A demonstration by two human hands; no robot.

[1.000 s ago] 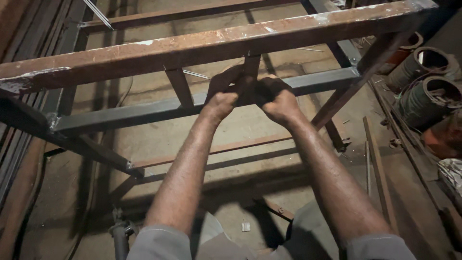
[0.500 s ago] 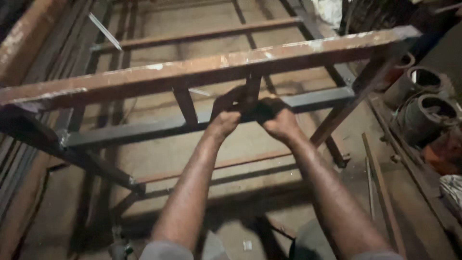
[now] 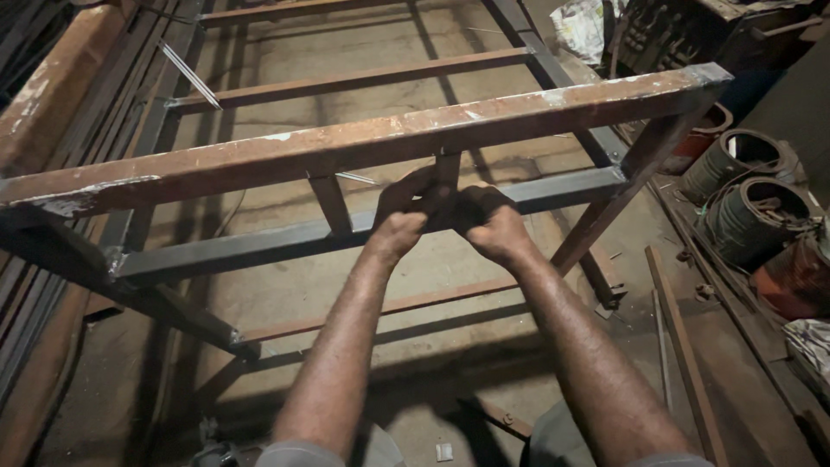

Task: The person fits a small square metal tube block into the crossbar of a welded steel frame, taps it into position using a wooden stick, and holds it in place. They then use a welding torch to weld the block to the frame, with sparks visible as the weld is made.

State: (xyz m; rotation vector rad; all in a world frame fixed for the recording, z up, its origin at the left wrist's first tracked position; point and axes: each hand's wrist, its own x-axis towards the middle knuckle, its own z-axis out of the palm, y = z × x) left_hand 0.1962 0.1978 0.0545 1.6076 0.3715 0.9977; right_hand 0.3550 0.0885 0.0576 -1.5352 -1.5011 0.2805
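- Our left hand (image 3: 405,216) and right hand (image 3: 489,223) are both curled tight around the short upright strut (image 3: 447,169).
- Just above them we see the rusty top rail (image 3: 346,147); the grey crossbar (image 3: 259,246) runs beside them.

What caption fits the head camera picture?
Both hands, left hand and right hand, grip a short upright on a rusty steel frame.

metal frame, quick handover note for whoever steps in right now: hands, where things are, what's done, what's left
Left hand and right hand: both closed around the short upright strut, where it meets the grey lower rail.
Strut stands between that rail and the rusty top rail; a second strut stands to the left.
Done: frame stands assembled on the concrete floor.
Left: whether the held joint is fixed cannot be told; check it.
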